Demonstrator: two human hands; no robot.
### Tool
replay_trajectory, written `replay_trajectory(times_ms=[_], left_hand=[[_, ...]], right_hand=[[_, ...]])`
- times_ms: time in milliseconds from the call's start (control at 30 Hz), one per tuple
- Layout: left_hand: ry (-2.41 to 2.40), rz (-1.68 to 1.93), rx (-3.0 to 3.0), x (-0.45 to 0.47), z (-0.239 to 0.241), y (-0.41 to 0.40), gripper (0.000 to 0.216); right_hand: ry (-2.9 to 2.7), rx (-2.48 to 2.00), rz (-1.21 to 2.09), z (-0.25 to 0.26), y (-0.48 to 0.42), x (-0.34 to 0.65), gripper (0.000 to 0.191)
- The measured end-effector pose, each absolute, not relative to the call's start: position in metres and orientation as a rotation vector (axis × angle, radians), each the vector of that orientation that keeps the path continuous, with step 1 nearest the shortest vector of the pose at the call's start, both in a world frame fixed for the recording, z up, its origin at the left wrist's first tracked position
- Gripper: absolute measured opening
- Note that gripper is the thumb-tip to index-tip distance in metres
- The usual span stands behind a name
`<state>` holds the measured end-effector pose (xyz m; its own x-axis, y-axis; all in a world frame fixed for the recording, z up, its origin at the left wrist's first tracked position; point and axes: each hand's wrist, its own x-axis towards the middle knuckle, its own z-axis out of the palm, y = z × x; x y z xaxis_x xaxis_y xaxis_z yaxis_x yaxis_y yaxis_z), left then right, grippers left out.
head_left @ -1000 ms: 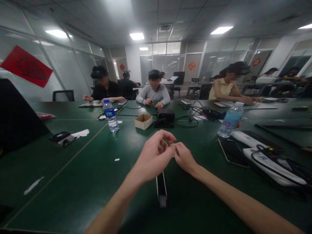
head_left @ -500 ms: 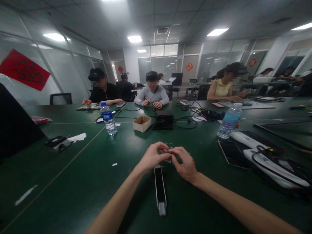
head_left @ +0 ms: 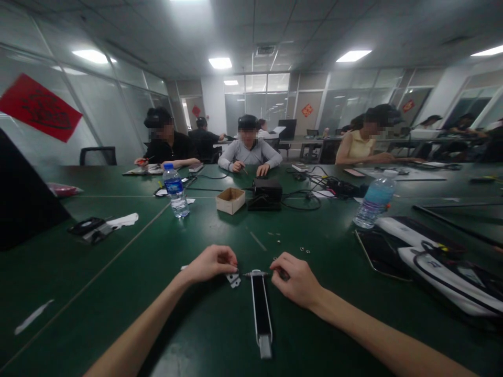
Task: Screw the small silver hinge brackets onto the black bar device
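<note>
My left hand [head_left: 212, 262] is closed in a pinch on a small pale metal plate with holes [head_left: 234, 280], which hangs below the fingertips close to the table. My right hand [head_left: 295, 277] has its fingers curled together; whatever they hold, if anything, is hidden. Between the hands lies a long narrow piece with a black strip and silver frame [head_left: 260, 303]. A thin rod [head_left: 248, 274] crosses its far end, and the right fingertips are close to that rod's right side. Beyond the right hand lie several tiny nut-like metal parts [head_left: 302, 249].
An open cardboard box [head_left: 230, 204] and a black device [head_left: 265, 195] stand ahead. Water bottles stand left [head_left: 176, 191] and right [head_left: 375, 200]. On the right, a phone [head_left: 381, 254] lies beside white cabled equipment [head_left: 444, 272]. Co-workers sit across the green table [head_left: 129, 303].
My hands, together over the table before, have separated and come nearer. The holed plate is now in the left hand's pinch, and the far end of the long piece and the tiny parts are uncovered.
</note>
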<state>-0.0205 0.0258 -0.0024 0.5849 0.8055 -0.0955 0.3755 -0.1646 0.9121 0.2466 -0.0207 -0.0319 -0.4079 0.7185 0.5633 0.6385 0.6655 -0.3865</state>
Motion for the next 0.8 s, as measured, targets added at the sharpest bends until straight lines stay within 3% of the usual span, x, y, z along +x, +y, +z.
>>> replay_trajectory(times_ms=[267, 433, 533, 600, 800], left_hand=[[1.033, 0.49, 2.296, -0.021, -0.006, 0.017, 0.008], [1.205, 0.455, 2.405, -0.02, 0.004, 0.005, 0.025], [1.315, 0.314, 2.421, -0.017, 0.008, -0.003, 0.041], [1.314, 0.259, 2.423, -0.015, 0.008, -0.006, 0.04], [1.192, 0.31, 2.463, -0.011, 0.006, -0.01, 0.032]], right_hand=[[-2.205, -1.203, 0.258, -0.029, -0.021, 0.245, 0.016], [-2.216, -1.122, 0.227, -0.023, -0.02, 0.257, 0.02], [-2.354, -1.047, 0.251, -0.019, -0.018, 0.265, 0.036], [-2.399, -1.02, 0.287, -0.019, -0.016, 0.268, 0.041], [-2.354, -1.0, 0.375, -0.023, -0.014, 0.266, 0.031]])
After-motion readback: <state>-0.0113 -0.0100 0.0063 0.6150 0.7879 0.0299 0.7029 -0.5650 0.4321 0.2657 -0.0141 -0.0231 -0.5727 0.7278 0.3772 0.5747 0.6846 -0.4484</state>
